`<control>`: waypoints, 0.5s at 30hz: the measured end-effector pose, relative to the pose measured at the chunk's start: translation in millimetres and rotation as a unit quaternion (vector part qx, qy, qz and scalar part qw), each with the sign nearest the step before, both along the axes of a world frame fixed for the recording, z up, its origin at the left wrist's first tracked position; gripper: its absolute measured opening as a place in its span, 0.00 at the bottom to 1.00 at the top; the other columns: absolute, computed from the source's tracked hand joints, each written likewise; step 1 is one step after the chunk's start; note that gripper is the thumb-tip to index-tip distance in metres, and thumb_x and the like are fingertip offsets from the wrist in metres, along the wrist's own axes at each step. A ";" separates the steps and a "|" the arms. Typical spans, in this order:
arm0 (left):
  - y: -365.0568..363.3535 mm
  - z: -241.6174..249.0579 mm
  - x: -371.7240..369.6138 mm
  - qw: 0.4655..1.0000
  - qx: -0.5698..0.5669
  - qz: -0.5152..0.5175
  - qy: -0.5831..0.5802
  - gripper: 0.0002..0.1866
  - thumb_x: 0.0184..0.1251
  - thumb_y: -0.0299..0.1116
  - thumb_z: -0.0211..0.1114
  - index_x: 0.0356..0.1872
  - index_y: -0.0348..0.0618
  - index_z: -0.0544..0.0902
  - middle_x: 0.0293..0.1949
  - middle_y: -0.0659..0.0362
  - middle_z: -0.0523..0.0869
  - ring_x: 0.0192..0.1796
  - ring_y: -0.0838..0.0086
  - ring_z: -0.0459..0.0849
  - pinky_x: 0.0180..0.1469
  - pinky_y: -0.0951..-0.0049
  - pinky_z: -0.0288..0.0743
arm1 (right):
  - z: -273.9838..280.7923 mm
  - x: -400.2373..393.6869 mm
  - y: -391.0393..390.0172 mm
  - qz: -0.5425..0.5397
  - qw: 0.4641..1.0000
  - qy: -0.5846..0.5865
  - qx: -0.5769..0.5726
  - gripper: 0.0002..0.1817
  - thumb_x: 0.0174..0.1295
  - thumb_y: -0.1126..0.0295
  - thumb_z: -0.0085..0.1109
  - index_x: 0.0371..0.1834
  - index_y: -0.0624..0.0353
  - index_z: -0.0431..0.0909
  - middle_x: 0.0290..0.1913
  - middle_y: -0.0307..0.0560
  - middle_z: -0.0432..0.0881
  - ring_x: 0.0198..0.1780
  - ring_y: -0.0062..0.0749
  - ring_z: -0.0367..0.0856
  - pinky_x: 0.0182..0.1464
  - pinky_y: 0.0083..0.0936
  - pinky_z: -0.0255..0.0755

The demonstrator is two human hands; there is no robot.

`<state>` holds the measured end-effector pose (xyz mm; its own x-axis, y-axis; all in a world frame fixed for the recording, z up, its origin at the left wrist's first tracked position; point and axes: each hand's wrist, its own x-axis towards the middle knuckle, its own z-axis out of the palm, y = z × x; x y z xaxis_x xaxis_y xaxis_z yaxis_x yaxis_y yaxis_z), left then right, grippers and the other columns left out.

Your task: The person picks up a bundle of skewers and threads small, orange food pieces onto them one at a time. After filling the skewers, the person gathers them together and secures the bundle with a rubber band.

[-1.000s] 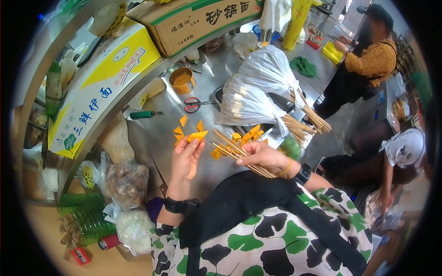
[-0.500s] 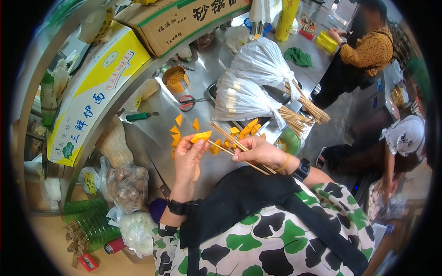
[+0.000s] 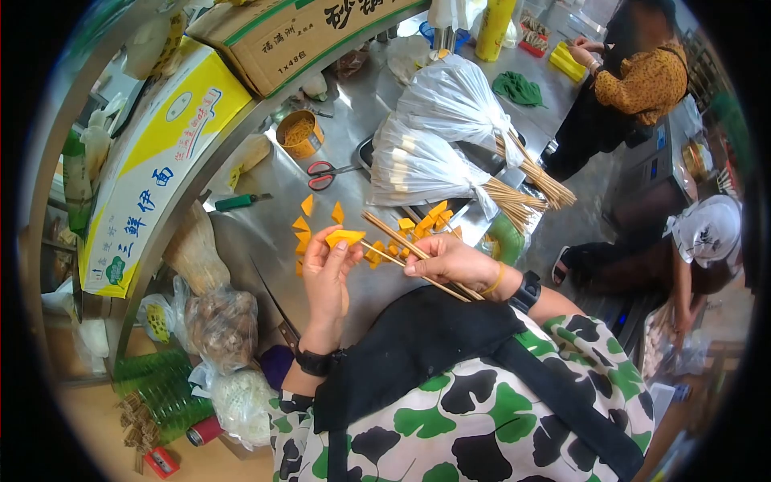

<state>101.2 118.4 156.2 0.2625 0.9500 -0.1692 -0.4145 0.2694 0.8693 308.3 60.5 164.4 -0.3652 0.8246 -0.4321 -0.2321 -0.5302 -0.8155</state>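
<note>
My left hand pinches a wedge of orange pumpkin between thumb and fingertips. In my right hand is a small bunch of bamboo skewers, slanting up to the left. One skewer sits apart from the bunch, its tip right at the wedge's right end. Beyond both hands, more pumpkin pieces lie scattered on the steel table, with a pile of them behind the skewers.
White bags of skewered food lie on a tray ahead. Left of them are red-handled scissors, a tin and a green-handled tool. A long knife lies by my left forearm. Two people work at right.
The view has shifted slightly. Both hands hold nearly the same pose, with the wedge turned a little flatter at the skewer's tip.
</note>
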 end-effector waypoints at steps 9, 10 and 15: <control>-1.9 -4.3 0.1 0.978 -0.037 -0.145 0.145 0.10 0.70 0.39 0.59 0.36 0.43 0.81 0.27 0.67 0.79 0.25 0.87 0.74 0.26 0.87 0.67 | -5.5 -3.0 1.1 0.014 0.999 -0.035 0.023 0.08 0.58 0.67 0.66 0.29 0.54 0.76 0.19 0.25 0.68 0.19 0.09 0.62 0.21 0.12 0.54; -0.9 -6.1 -0.6 0.977 -0.029 -0.149 0.149 0.10 0.69 0.39 0.59 0.35 0.43 0.81 0.26 0.67 0.78 0.25 0.88 0.74 0.26 0.88 0.66 | -6.5 -3.3 1.1 0.016 0.999 -0.035 0.024 0.08 0.58 0.67 0.66 0.29 0.54 0.76 0.19 0.25 0.69 0.20 0.09 0.62 0.21 0.12 0.54; 8.3 -21.9 -16.1 0.984 -0.023 -0.125 0.123 0.09 0.69 0.37 0.59 0.34 0.44 0.81 0.26 0.67 0.79 0.23 0.88 0.74 0.23 0.89 0.66 | -8.9 -3.7 0.6 0.017 1.000 -0.016 0.016 0.09 0.63 0.63 0.60 0.31 0.56 0.77 0.20 0.25 0.68 0.20 0.09 0.62 0.22 0.11 0.54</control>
